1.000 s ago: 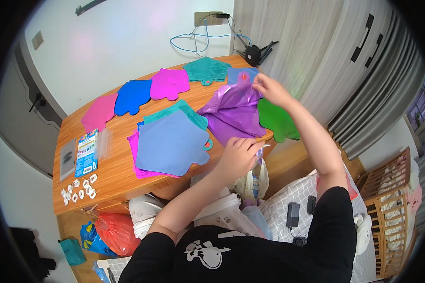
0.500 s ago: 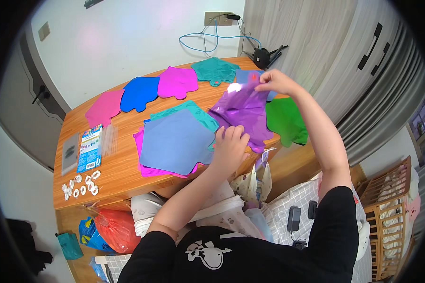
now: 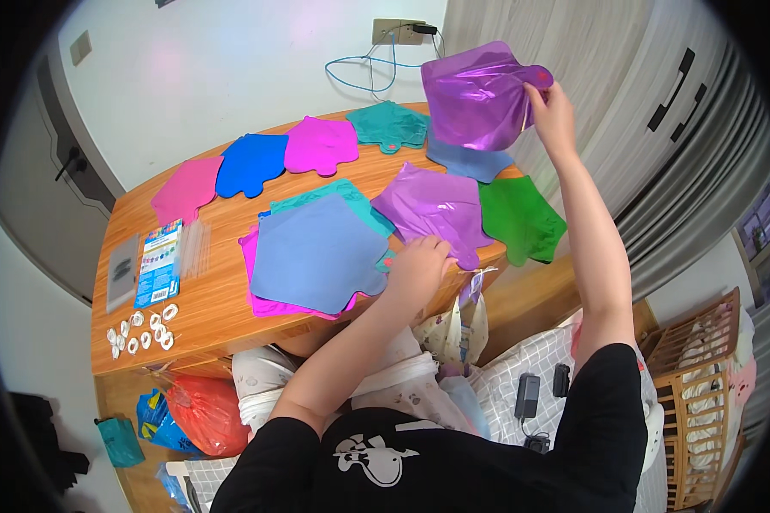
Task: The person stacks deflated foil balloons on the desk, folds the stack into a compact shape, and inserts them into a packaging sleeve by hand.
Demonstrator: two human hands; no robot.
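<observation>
A shiny purple foil balloon (image 3: 475,94), flat and five-sided with a rounded tab, hangs in the air above the far right of the table. My right hand (image 3: 553,118) pinches it near that tab. A second flat purple foil balloon (image 3: 432,201) lies on the table, and my left hand (image 3: 419,267) rests on its near edge, fingers fairly flat. Left of that hand lies a stack topped by a grey-blue flat balloon (image 3: 321,252), with teal and magenta ones showing beneath. A green flat balloon (image 3: 522,221) lies to the right.
Along the table's (image 3: 222,256) back lie pink (image 3: 186,190), blue (image 3: 252,165), magenta (image 3: 322,144), teal (image 3: 388,126) and grey-blue (image 3: 466,161) flat balloons. At left are a printed card (image 3: 158,265) and several white rings (image 3: 145,329). A blue cable (image 3: 351,84) hangs on the wall.
My right hand has lifted one purple balloon up and away, uncovering the grey-blue one behind and another purple one on the table. My left hand has stayed nearly in place.
</observation>
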